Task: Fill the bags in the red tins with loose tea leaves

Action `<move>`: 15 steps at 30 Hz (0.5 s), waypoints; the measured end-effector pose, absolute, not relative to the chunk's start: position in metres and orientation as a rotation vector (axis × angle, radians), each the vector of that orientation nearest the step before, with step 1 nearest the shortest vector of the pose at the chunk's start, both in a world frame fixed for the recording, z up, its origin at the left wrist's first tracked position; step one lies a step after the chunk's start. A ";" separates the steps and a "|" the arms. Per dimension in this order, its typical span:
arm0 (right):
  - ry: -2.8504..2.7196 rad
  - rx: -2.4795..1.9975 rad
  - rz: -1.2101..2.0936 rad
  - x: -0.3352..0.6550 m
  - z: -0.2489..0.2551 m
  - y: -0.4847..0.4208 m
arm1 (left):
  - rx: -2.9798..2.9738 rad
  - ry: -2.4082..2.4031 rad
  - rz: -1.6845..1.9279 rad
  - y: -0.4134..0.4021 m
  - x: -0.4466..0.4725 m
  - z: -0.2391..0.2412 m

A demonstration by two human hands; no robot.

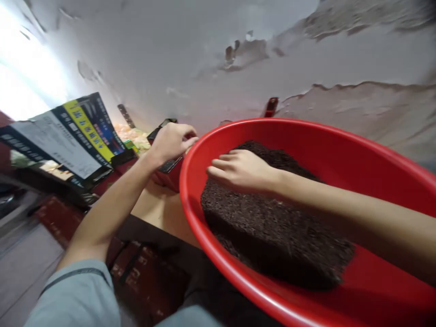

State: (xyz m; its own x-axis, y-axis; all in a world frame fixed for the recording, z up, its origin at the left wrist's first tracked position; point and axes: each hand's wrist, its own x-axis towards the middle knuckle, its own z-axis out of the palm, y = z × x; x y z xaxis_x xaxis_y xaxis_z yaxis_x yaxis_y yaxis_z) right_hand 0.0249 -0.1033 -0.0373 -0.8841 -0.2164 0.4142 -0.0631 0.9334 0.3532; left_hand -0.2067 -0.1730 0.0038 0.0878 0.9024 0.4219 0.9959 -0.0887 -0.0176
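A big red basin (344, 150) fills the right half of the view, tilted, with a heap of dark brown grainy stuff (269, 227) inside. My right hand (238, 171) lies palm down on top of the heap, fingers stretched toward the left rim. My left hand (173, 140) is curled shut just outside the basin's upper left rim, over a small red box with a dark top (168, 170). What its fingers hold is hidden.
A black, yellow and white printed carton (73, 134) leans at the left. A pale wooden surface (160, 211) lies under the left forearm, dark red patterned boxes (143, 272) below it. A peeling grey wall (238, 54) stands behind. Bright light comes from the upper left.
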 end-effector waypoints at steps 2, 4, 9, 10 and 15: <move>-2.697 0.147 -0.395 -0.046 -0.046 -0.105 | -1.860 -2.138 -0.258 -0.193 -0.247 -0.009; -2.751 0.093 -0.345 -0.104 -0.053 -0.107 | -1.770 -2.348 -0.012 -0.210 -0.273 -0.030; -2.758 0.032 -0.299 -0.151 -0.059 -0.099 | -1.766 -2.572 0.196 -0.225 -0.289 -0.090; -2.734 0.015 -0.300 -0.144 -0.060 -0.095 | -1.749 -2.561 0.188 -0.224 -0.288 -0.095; -2.586 -0.023 -0.280 -0.065 -0.063 -0.074 | -1.602 -2.519 0.172 -0.220 -0.272 -0.064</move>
State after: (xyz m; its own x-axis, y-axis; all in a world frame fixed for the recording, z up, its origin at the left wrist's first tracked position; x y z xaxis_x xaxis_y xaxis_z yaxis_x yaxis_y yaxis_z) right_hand -0.0648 -0.0739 -0.0629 -0.8575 -0.0389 0.5130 0.0720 0.9783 0.1945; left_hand -0.2717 -0.2199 -0.0638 -0.4176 0.9063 0.0658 0.8889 0.4224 -0.1772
